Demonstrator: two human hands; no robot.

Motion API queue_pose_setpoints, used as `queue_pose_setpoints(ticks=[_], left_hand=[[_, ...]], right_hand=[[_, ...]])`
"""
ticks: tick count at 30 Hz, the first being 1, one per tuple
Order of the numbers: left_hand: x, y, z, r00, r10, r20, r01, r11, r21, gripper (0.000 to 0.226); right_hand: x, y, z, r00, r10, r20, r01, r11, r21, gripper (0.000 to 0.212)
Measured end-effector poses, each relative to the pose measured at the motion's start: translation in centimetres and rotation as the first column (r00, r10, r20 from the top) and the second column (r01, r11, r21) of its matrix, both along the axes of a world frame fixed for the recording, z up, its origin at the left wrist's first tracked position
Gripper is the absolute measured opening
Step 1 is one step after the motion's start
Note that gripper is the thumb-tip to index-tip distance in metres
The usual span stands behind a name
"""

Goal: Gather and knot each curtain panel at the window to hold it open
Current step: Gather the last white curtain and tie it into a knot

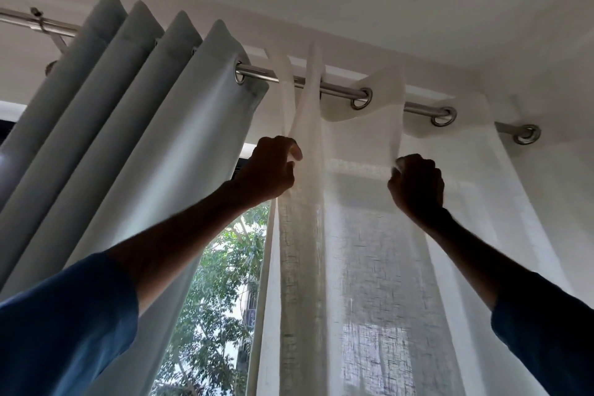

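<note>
A sheer white curtain panel (363, 235) hangs by metal eyelets from a steel rod (263, 74) near the ceiling. My left hand (270, 167) is raised and pinches the sheer panel's left folds just below the rod. My right hand (418, 183) grips another fold of the same panel further right, at about the same height. A thick pale blue-grey curtain panel (138, 125) hangs bunched in deep pleats on the rod's left part, untouched by either hand.
Between the two panels a strip of window (221, 283) shows green trees outside. The white ceiling sits close above the rod. A rod bracket (41, 22) is fixed at the far left, and the white wall stands at the right.
</note>
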State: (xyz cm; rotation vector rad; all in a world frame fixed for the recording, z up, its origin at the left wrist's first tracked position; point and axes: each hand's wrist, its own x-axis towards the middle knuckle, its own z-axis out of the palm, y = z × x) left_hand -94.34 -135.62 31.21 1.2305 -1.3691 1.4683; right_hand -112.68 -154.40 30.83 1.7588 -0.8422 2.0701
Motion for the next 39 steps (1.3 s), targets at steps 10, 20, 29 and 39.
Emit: queue_pose_setpoints(ticks=[10,20,29,39], left_hand=[[0.6,0.6,0.6,1.0,-0.003,-0.023,0.002,1.0,-0.027,0.034],[-1.2,-2.4,0.8,0.991,-0.064,-0.114,0.071,0.996,0.056,0.037],[-0.1,-1.5,1.1,0.99,-0.021,-0.136,0.036,0.994,0.106,0.037],[0.5,-1.6,1.2,0.988,-0.037,-0.147,0.049,0.996,0.079,0.033]], right_hand=[[7.1,9.9,1.1,0.987,0.003,-0.163,-0.061,0.935,-0.348,0.011],[5.5,5.1,-0.9,0.979,0.007,-0.202,-0.082,0.928,-0.363,0.01],[4.6,5.3,4.6,0.973,0.223,-0.053,-0.228,0.966,-0.122,0.039],[8.1,6.4,6.9,0.963,0.233,-0.138,-0.263,0.926,-0.271,0.019]])
